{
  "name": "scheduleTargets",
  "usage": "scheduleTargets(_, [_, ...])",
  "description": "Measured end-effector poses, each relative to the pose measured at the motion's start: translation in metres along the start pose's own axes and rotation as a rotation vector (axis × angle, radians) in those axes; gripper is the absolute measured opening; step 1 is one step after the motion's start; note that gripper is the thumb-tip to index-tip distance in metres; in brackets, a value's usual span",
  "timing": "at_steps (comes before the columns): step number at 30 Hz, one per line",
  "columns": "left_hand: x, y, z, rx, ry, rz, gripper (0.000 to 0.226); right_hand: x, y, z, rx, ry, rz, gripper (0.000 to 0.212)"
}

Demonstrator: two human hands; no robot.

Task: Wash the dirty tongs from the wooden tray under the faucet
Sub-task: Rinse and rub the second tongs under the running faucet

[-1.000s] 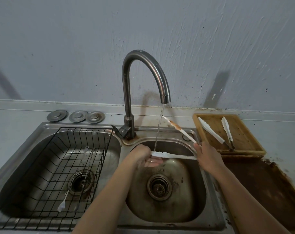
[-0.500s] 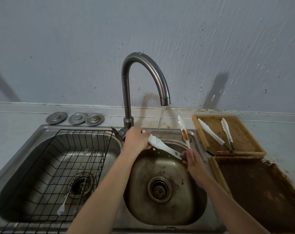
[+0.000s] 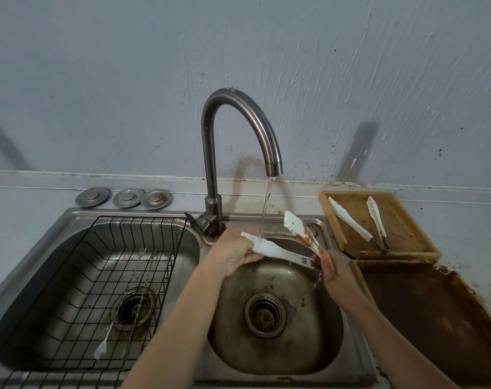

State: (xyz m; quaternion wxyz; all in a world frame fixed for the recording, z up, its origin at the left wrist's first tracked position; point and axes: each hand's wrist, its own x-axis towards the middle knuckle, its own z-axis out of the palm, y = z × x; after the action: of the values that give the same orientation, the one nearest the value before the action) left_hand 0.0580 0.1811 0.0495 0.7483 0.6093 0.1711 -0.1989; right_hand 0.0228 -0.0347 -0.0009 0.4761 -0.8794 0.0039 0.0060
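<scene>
White tongs (image 3: 280,252) hang spread open over the right sink basin (image 3: 275,318). My right hand (image 3: 332,272) grips their hinge end. My left hand (image 3: 235,254) holds the tip of the lower arm, where the water stream from the faucet (image 3: 238,127) lands. The upper arm (image 3: 300,230) points up and carries a brown stain. A second pair of white tongs (image 3: 362,223) lies in the wooden tray (image 3: 404,220) right of the sink.
The left basin holds a black wire rack (image 3: 78,276) with another pair of tongs (image 3: 120,315) lying in it. Three metal drain plugs (image 3: 123,197) sit behind it. A stained brown board (image 3: 440,318) lies at the right, below the tray.
The tongs have tilted so the lower arm sits flatter under the stream. My left hand has slid along that arm's tip. My right hand stays at the hinge.
</scene>
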Motion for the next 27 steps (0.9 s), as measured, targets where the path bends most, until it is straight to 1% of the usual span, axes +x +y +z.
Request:
scheduleTargets(1, [0.003, -0.007, 0.004, -0.002, 0.078, 0.027, 0.024, 0.000, 0.000, -0.001, -0.013, -0.006, -0.004, 0.025])
scheduleTargets(3, [0.010, -0.019, 0.011, 0.071, 0.247, 0.082, 0.020, -0.001, -0.001, -0.002, -0.022, -0.018, -0.001, 0.022])
scheduleTargets(4, [0.010, -0.022, 0.013, 0.120, 0.300, 0.101, 0.020, -0.002, -0.001, -0.002, -0.029, -0.019, 0.000, 0.023])
scheduleTargets(5, [0.009, -0.024, 0.014, 0.163, 0.307, 0.104, 0.017, -0.003, 0.000, -0.003, -0.037, -0.015, 0.009, 0.026])
scheduleTargets(6, [0.007, -0.025, 0.014, 0.208, 0.265, 0.090, 0.013, -0.005, 0.001, -0.005, -0.038, -0.009, 0.013, 0.029])
scheduleTargets(8, [0.003, -0.020, 0.012, 0.298, 0.065, 0.014, 0.008, -0.008, 0.004, -0.010, -0.032, 0.001, 0.025, 0.032])
scheduleTargets(10, [-0.003, -0.011, 0.007, 0.385, -0.130, -0.104, 0.018, -0.010, 0.006, -0.013, -0.035, -0.008, 0.046, 0.033])
scheduleTargets(12, [-0.004, -0.003, 0.002, 0.385, -0.209, -0.159, 0.025, -0.010, 0.008, -0.013, -0.047, -0.026, 0.057, 0.033])
scheduleTargets(14, [-0.003, 0.003, -0.001, 0.249, -0.197, -0.141, 0.025, -0.009, 0.007, -0.012, -0.065, -0.046, 0.047, 0.034])
scheduleTargets(17, [0.001, 0.004, -0.004, -0.014, -0.141, -0.058, 0.032, -0.008, -0.001, -0.008, -0.067, -0.073, 0.029, 0.034])
scheduleTargets(21, [0.003, -0.002, 0.004, -0.231, -0.022, 0.079, 0.030, -0.009, -0.010, -0.002, -0.058, -0.076, -0.019, 0.043])
scheduleTargets(23, [0.004, -0.005, 0.012, -0.430, 0.045, 0.130, 0.033, -0.009, -0.014, 0.000, 0.003, -0.062, 0.011, 0.038])
scheduleTargets(25, [0.004, -0.008, 0.021, -0.609, 0.046, 0.187, 0.038, -0.011, -0.018, 0.005, 0.086, -0.067, 0.055, 0.037])
scheduleTargets(27, [0.003, -0.012, 0.030, -0.670, 0.052, 0.224, 0.041, -0.014, -0.021, 0.009, 0.124, -0.085, 0.094, 0.038])
